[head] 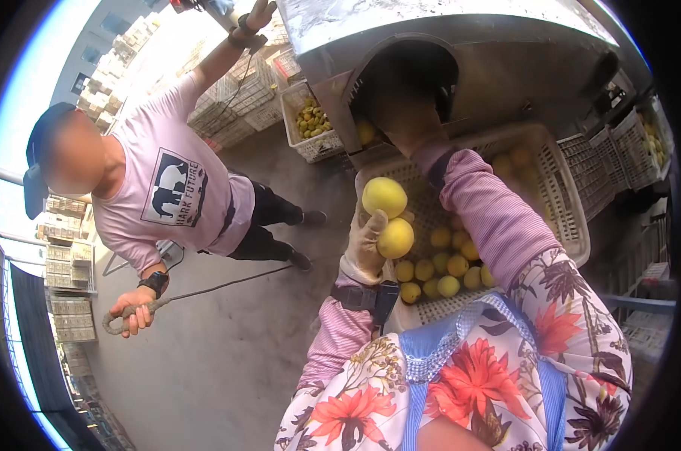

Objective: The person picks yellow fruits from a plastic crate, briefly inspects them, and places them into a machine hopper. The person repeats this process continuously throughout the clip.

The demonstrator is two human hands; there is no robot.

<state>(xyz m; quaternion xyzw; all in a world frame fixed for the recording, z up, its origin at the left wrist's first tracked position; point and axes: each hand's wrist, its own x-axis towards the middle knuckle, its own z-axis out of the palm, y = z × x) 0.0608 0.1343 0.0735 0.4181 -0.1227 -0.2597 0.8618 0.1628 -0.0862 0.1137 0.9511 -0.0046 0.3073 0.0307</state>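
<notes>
My left hand [368, 242] wears a pale glove and grips two round yellow fruits, an upper fruit [384, 197] and a lower fruit [396, 238]. It is over the left side of a white plastic crate [566, 186]. Several yellow-orange fruits [447, 286] lie inside that crate, partly covered by my right arm. My right hand [414, 121] reaches into the dark round opening [399, 62] of a metal machine [521, 73]. Blur and shadow hide its fingers. Beside the opening, another fruit [366, 131] shows at the machine's lower left edge.
A person in a pink shirt [177, 169] stands to the left, holding a looped rope [143, 315]. Behind the machine's left corner is a crate of greenish-yellow fruits [315, 144]. Stacked crates [628, 149] stand at right, and more crate stacks [73, 265] line the far left.
</notes>
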